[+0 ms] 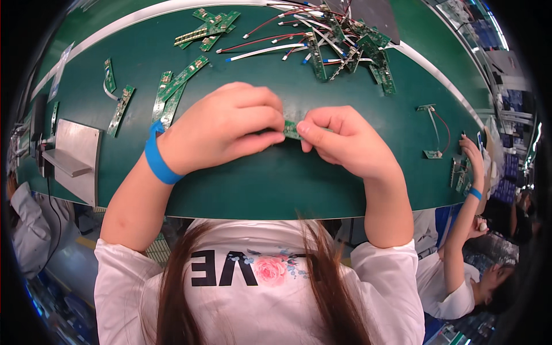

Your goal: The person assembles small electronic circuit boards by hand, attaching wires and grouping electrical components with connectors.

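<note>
Green circuit board was over the green table, pinched by the right hand; whether the left hand gripped its left end, I couldn't tell. Wired boards lay heaped on the far side.

Electronics assembly workshop.
My green bench carries loose circuit boards and cables; a co-worker is alongside.

Over the middle of the desk, a circuit board is held. Beyond it, at the far side, a pile of boards and cables is heaped, with a stack of boards placed to its left. Farther left, a cabled pair is laid, between that stack and a stand set at the left edge. Well to the right, another linked pair is positioned.
</note>
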{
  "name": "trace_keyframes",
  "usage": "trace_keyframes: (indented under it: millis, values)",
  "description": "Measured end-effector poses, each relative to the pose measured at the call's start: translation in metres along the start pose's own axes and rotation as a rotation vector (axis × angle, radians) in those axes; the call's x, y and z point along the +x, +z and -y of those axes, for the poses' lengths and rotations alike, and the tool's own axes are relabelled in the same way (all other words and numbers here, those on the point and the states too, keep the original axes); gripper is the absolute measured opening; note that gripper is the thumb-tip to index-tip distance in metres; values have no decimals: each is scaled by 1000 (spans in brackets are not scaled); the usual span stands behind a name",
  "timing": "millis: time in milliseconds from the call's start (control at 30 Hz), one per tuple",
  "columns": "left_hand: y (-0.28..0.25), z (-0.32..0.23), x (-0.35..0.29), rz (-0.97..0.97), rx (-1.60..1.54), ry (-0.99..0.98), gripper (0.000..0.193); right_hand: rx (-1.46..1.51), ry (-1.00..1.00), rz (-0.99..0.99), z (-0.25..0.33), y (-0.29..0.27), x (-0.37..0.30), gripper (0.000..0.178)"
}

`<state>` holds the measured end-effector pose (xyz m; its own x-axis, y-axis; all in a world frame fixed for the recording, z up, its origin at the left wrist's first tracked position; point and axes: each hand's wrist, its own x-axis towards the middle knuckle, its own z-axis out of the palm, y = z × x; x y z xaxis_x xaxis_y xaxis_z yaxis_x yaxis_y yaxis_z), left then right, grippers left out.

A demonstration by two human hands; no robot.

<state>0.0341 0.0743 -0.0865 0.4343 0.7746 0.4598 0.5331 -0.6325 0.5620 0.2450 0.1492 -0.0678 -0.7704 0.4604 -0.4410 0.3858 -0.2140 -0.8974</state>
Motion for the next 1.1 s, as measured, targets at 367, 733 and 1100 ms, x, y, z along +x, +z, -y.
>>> trace_keyframes:
  millis: [367, 733, 1100]
  values:
    - [11, -17, -2, 257, -106, -44, 14, -411, -107, 211, 0, -9, -5, 25]
    - [9, -16, -5, 246, -185, -338, 28, -1155, -464, -877, 9, -32, 51, 26]
    - [8, -14, -10, 147, -150, -255, 29, -432, -253, -919, 13, -8, -24, 25]
